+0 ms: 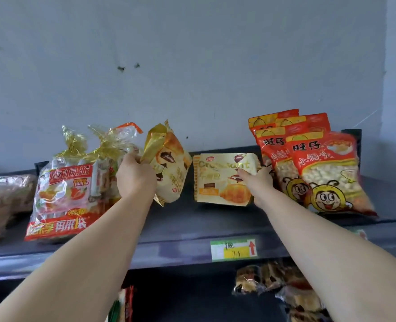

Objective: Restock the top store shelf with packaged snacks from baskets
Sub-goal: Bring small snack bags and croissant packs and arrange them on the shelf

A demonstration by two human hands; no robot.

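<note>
Top shelf (180,231), price tag (234,249) on its front edge. Above the tag, right hand (258,182) grips an upright pack (220,180) reading "Croissant" at its top corner. Left of the tag, left hand (135,178) clenches 2nd croissant pack (169,163), tilted. Red "旺仔" bags (318,163) stand to the right.

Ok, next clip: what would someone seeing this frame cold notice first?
Two bare arms reach up to the top shelf, each hand gripping a cream croissant packet: the left hand holds a tilted one by its top, the right hand holds an upright one. Bright red-orange snack bags with a cartoon bee stand at the right, and a large clear multipack leans at the left.
</note>
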